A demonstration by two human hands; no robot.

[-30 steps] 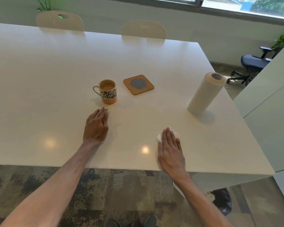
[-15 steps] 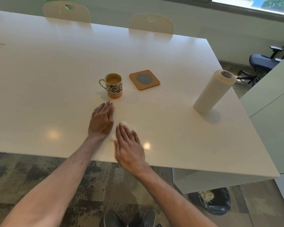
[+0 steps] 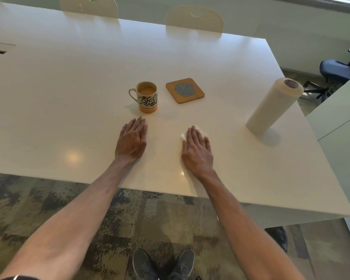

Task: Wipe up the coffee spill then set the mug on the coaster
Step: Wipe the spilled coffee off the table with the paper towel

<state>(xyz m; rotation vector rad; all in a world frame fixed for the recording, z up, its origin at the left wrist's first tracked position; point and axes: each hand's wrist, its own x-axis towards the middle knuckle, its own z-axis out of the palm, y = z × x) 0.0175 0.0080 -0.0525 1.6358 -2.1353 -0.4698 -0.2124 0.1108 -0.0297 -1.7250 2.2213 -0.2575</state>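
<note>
Moved: right hand (image 3: 197, 150) has swept the paper towel (image 3: 200, 130) rightward, away from the left hand (image 3: 131, 140).
Right hand: flat, fingers straight, pressing the towel onto the table (image 3: 69, 77), frame centre.
Left hand: flat, palm down, holding nothing.
Mug (image 3: 147, 97): upright, upper centre, just left of the coaster (image 3: 185, 90).

— Where do we have our hands?
— We rest our left hand (image 3: 131, 141) flat on the table (image 3: 69, 87), the mug (image 3: 147, 97) at its twelve o'clock. Our right hand (image 3: 197, 150) presses a white tissue (image 3: 200, 130) with straight fingers.
— And the coaster (image 3: 185, 90)?
— At the mug's three o'clock, apart from it. We see the paper roll (image 3: 271, 110) at our right hand's two o'clock.
</note>
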